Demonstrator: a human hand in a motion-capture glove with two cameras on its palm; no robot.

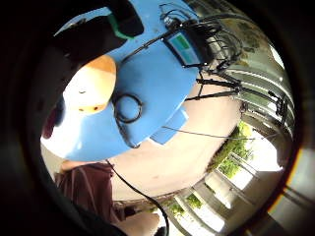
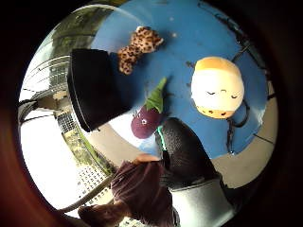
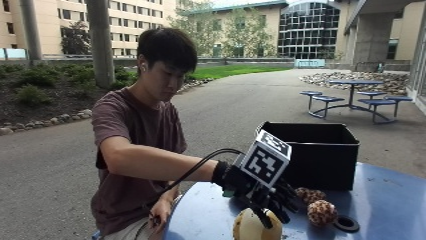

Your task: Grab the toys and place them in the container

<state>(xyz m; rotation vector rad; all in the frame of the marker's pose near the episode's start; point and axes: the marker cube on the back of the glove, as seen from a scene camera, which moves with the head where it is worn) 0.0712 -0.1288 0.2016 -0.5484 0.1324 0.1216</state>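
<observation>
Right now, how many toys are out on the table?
3: a leopard-print toy by the black container, an eggplant toy near the table's edge, and a round yellow plush beside the gloved hand.

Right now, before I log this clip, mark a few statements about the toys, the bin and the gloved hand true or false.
1. The black fabric bin stands on the round blue table. True.
2. The purple eggplant plush is inside the bin. False: it lies on the table.
3. The gloved right hand is above the cream round plush. True.
4. The leopard-spotted plush is held in the fingers. False: it lies on the table.
</observation>
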